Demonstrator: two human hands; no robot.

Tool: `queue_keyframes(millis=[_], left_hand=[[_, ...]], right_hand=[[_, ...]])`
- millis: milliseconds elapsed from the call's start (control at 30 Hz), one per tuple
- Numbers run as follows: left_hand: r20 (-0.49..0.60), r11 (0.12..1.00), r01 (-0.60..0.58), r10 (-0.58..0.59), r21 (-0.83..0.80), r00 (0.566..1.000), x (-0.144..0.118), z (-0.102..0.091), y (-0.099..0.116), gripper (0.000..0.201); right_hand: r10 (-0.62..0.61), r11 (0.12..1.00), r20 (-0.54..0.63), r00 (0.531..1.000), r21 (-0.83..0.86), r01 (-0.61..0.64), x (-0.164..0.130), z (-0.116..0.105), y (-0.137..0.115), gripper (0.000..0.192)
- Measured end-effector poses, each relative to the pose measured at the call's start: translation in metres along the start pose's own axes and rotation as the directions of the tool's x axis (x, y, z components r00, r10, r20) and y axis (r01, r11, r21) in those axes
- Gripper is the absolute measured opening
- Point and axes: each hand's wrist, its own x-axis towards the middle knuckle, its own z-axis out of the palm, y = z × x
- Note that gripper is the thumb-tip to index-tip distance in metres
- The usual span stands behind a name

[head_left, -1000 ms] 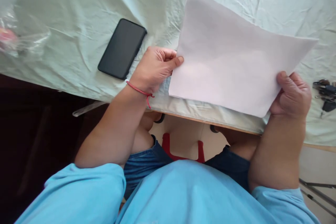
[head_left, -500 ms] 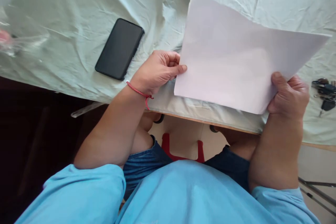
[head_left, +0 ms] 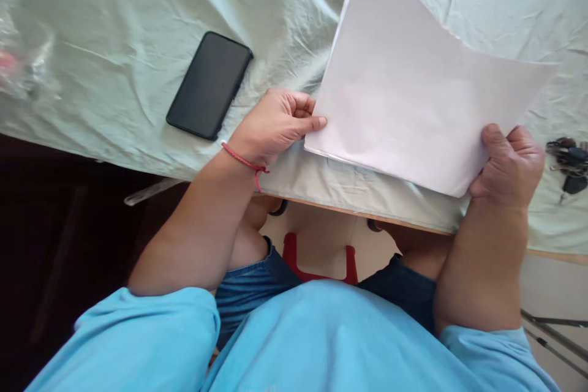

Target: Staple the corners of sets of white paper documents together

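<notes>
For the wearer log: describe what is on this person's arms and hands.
Both forearms are bare. The left hand has a thin red string bracelet, knotted with a short tail, at the wrist. The right hand shows no ring or band. Light blue short sleeves cover the upper arms.

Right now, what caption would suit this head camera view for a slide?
Both hands, left hand and right hand, hold a white paper sheet over a cloth-covered table, beside a black phone.

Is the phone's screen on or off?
Off, it seems. The phone lies flat on the tablecloth, its whole face plain black.
</notes>
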Motion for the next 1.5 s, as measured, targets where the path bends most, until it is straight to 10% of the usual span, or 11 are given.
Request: queue_keyframes(millis=[433, 767, 1500], left_hand=[[-0.084, 0.998, -0.011, 0.016, 0.065, 0.996, 0.0, 0.002, 0.0, 0.018], [-0.14, 0.994, -0.018, 0.033, 0.109, 0.99, -0.002, 0.005, 0.003, 0.051], [-0.045, 1.0, -0.004, 0.005, 0.014, 0.999, -0.002, 0.006, 0.006, 0.041]], right_hand=[[-0.063, 0.998, -0.045, 0.997, 0.015, 0.063, 0.007, -0.003, 0.004, 0.033], [-0.039, 0.999, -0.035, 0.999, 0.037, 0.04, 0.005, -0.002, 0.0, 0.03], [-0.044, 0.997, -0.1, 0.994, 0.063, 0.05, 0.013, -0.008, 0.004, 0.036]])
